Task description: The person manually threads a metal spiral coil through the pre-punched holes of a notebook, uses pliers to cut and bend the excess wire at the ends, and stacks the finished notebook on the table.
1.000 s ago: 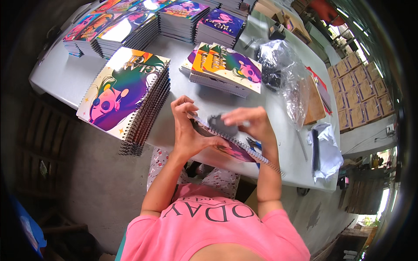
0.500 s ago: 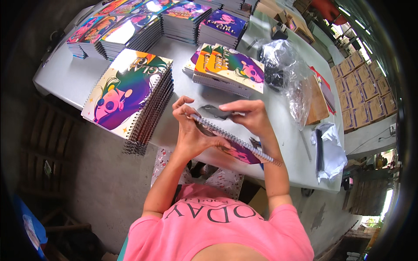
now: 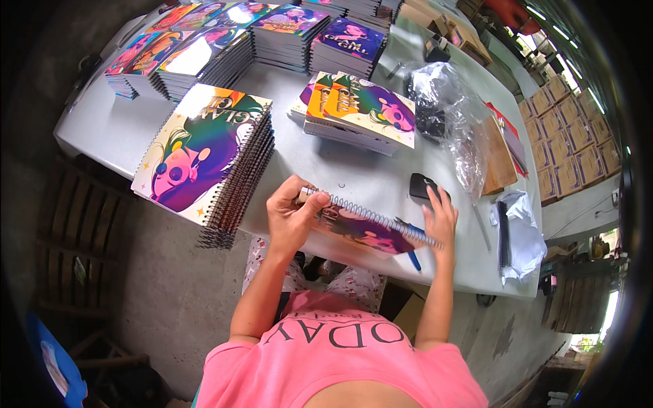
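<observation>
My left hand (image 3: pixel 294 211) grips a spiral notebook (image 3: pixel 367 231) at its left end, thumb on top. The notebook tilts, its light wire coil (image 3: pixel 360 208) running along the upper edge and its purple and pink cover facing me. My right hand (image 3: pixel 441 224) has its fingers apart beside the coil's right end; whether it touches the coil I cannot tell. A small flat black object (image 3: pixel 422 185) lies on the table by its fingertips, of a kind I cannot make out. Under the notebook a blue-handled tool (image 3: pixel 414 260) partly shows.
A tall stack of spiral notebooks (image 3: pixel 197 153) stands left, a smaller stack (image 3: pixel 367 109) ahead. More notebook stacks (image 3: pixel 286 34) fill the back of the white table (image 3: pixel 102 139). Clear plastic wrap (image 3: pixel 462 143), crumpled white paper (image 3: pixel 522 234) and a loose coil (image 3: pixel 481 228) lie right.
My right hand has set the black object down on the table and moved right, toward the coil's end. My left hand has shifted its grip, with the thumb now at the notebook's left end.
</observation>
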The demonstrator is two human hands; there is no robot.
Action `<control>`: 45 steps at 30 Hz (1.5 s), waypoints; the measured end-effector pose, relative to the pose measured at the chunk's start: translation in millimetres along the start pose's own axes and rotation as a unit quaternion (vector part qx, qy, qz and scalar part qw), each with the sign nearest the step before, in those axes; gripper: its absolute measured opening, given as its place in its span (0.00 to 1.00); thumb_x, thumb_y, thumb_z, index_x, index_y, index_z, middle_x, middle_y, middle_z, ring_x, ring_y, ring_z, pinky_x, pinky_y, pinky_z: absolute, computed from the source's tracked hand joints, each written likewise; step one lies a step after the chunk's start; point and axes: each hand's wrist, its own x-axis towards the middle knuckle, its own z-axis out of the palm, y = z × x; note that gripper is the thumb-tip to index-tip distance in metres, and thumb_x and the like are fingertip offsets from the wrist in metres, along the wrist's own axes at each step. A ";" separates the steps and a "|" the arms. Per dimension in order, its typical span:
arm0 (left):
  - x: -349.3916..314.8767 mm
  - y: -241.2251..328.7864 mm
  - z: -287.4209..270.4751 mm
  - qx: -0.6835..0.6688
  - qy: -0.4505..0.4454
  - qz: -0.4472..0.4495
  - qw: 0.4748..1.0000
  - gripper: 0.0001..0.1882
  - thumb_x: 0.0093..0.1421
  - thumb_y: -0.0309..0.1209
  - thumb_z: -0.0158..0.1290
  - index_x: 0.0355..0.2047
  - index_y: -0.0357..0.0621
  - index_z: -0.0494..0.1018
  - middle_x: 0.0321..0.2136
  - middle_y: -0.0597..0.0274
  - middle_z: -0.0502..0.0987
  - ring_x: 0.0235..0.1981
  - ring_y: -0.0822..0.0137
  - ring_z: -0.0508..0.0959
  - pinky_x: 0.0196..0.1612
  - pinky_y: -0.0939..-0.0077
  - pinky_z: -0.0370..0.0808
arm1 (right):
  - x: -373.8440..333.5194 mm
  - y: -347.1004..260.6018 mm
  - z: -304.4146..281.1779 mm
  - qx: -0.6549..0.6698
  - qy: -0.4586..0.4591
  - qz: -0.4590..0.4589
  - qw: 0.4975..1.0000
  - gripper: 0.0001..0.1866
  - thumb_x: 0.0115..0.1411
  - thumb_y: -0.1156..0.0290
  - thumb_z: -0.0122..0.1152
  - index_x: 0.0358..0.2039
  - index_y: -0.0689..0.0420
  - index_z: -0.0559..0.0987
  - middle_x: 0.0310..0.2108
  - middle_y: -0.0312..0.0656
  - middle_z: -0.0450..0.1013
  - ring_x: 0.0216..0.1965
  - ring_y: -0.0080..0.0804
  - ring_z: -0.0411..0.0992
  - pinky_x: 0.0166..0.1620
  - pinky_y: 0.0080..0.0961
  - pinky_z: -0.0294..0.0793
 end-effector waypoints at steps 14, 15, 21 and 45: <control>-3.9 18.2 27.5 0.252 0.097 0.383 0.884 0.36 0.46 0.16 0.61 0.56 0.32 0.59 0.30 0.58 0.78 0.31 0.68 0.75 0.36 0.79 0.72 | -61.6 -120.6 -76.4 0.309 0.075 -0.119 0.941 0.20 0.61 0.63 0.52 0.54 0.50 0.72 0.46 0.46 0.64 0.45 0.42 0.63 0.52 0.37 0.59; -4.1 18.0 29.9 0.248 0.108 0.393 0.879 0.40 0.46 0.17 0.61 0.59 0.31 0.55 0.30 0.59 0.78 0.31 0.68 0.75 0.36 0.78 0.72 | -56.3 -131.7 -85.5 0.294 0.087 -0.153 0.939 0.19 0.61 0.63 0.53 0.53 0.49 0.72 0.46 0.46 0.64 0.45 0.42 0.63 0.52 0.38 0.58; -10.6 19.6 36.5 0.237 0.087 0.363 0.897 0.46 0.49 0.15 0.58 0.62 0.29 0.41 0.31 0.58 0.77 0.33 0.66 0.74 0.39 0.76 0.71 | -41.5 -153.5 -89.5 0.247 0.073 -0.201 0.945 0.20 0.58 0.63 0.56 0.52 0.42 0.73 0.46 0.43 0.64 0.46 0.42 0.63 0.53 0.43 0.55; -17.4 44.6 31.1 -0.034 0.169 0.202 0.964 0.34 0.57 0.19 0.53 0.60 0.40 0.49 0.34 0.61 0.70 0.32 0.76 0.71 0.38 0.84 0.69 | -82.1 -28.5 -4.5 -0.009 -0.018 -0.013 1.000 0.24 0.59 0.64 0.53 0.57 0.44 0.67 0.47 0.48 0.63 0.52 0.46 0.61 0.55 0.44 0.56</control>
